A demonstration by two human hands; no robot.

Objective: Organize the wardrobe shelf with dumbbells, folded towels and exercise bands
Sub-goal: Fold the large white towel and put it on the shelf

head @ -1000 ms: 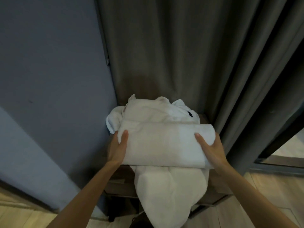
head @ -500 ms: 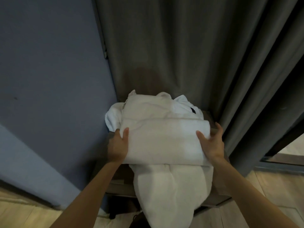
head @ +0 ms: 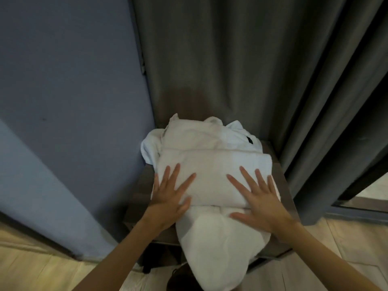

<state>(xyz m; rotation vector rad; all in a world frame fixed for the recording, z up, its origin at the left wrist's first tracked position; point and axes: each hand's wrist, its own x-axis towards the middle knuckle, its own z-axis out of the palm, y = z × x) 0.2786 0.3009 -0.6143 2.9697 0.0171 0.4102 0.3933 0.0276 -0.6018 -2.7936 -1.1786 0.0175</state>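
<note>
Folded towel (head: 214, 175) tops a rumpled white pile on the shelf (head: 140, 196). The left hand (head: 170, 204) and right hand (head: 260, 204) press flat on it, fingers spread, gripping nothing. A lower towel (head: 220, 253) overhangs the front edge and could drag the stack off.

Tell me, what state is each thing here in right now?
Folded towel, folded, lying on top.
Lower towel, loose, hanging over the shelf front.
Left hand, open, flat on the folded towel.
Right hand, open, flat on the towels.
Curtain, hanging down behind the shelf.
</note>
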